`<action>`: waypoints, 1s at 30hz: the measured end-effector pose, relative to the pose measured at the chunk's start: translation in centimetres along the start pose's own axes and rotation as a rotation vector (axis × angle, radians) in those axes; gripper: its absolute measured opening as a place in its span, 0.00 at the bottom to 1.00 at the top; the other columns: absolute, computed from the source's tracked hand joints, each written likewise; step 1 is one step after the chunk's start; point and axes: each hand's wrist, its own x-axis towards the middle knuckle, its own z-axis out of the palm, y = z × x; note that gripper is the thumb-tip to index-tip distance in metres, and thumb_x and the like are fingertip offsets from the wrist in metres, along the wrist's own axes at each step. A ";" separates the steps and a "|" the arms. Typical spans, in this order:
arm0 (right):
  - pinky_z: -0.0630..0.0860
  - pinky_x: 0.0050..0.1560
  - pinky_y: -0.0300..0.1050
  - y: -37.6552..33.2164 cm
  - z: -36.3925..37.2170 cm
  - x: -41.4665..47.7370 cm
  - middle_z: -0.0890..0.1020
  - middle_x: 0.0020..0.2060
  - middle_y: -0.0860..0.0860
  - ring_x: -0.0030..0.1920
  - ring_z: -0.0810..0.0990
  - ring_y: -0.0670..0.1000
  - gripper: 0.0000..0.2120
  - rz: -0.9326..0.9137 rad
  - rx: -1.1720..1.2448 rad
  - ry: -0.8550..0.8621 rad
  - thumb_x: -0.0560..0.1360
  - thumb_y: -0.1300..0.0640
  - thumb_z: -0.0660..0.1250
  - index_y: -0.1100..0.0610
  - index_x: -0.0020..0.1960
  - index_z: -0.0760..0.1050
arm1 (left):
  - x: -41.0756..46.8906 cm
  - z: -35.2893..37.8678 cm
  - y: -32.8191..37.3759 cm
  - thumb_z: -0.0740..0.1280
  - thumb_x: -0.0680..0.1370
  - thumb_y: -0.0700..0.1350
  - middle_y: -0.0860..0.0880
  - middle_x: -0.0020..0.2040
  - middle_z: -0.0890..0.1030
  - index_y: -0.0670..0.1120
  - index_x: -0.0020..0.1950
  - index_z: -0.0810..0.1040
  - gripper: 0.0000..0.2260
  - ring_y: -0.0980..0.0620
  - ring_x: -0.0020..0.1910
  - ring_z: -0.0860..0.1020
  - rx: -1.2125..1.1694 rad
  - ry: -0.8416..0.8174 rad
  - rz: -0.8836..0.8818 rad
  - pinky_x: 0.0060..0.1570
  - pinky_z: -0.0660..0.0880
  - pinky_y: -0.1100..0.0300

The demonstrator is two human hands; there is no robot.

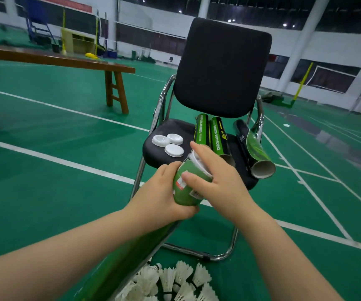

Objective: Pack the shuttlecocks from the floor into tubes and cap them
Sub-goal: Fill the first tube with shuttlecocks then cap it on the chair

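My left hand (166, 195) grips a green shuttlecock tube (188, 185) near its top, in front of the chair. My right hand (216, 170) covers the tube's mouth, where a white cap (195, 158) shows under my fingers; my thumb presses the tube's side. Three loose white caps (168, 142) lie on the black chair seat (153, 146). Two green tubes (210, 135) and a black-and-green tube (253, 153) with an open cardboard end lean against the chair back. A pile of white feather shuttlecocks (170, 281) lies on the floor below.
The black padded chair has a chrome frame (225, 255) standing on the green court floor. A long wooden bench (55, 59) stands to the left. Net posts and court lines run behind and to the right.
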 end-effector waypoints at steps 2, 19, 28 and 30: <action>0.67 0.62 0.40 -0.1 0.2 -0.5 0.70 0.61 0.33 0.64 0.69 0.40 0.29 0.014 0.098 0.027 0.68 0.45 0.63 0.41 0.69 0.65 | -0.4 0.1 0.2 0.75 0.61 0.54 0.56 0.53 0.72 0.56 0.63 0.67 0.33 0.58 0.50 0.74 0.022 -0.003 0.007 0.52 0.75 0.55; 0.78 0.52 0.49 1.1 2.2 -1.4 0.79 0.51 0.43 0.52 0.78 0.45 0.15 0.100 0.375 0.253 0.64 0.37 0.62 0.34 0.50 0.75 | -0.9 -0.5 0.2 0.75 0.64 0.56 0.55 0.54 0.69 0.56 0.66 0.62 0.35 0.56 0.51 0.73 0.171 -0.130 0.060 0.52 0.76 0.56; 0.77 0.42 0.42 1.9 1.4 -1.2 0.81 0.41 0.44 0.44 0.79 0.45 0.12 0.178 0.490 0.302 0.69 0.47 0.61 0.45 0.50 0.78 | -1.6 -0.1 -0.9 0.75 0.65 0.55 0.55 0.55 0.68 0.57 0.66 0.61 0.35 0.57 0.51 0.72 0.157 -0.168 0.036 0.54 0.74 0.59; 0.76 0.44 0.42 2.1 1.4 -1.2 0.80 0.41 0.43 0.45 0.78 0.46 0.12 0.151 0.422 0.292 0.69 0.46 0.61 0.43 0.51 0.77 | -1.6 -0.4 -1.3 0.75 0.65 0.55 0.56 0.54 0.68 0.57 0.67 0.60 0.36 0.58 0.51 0.72 0.156 -0.137 0.024 0.54 0.73 0.61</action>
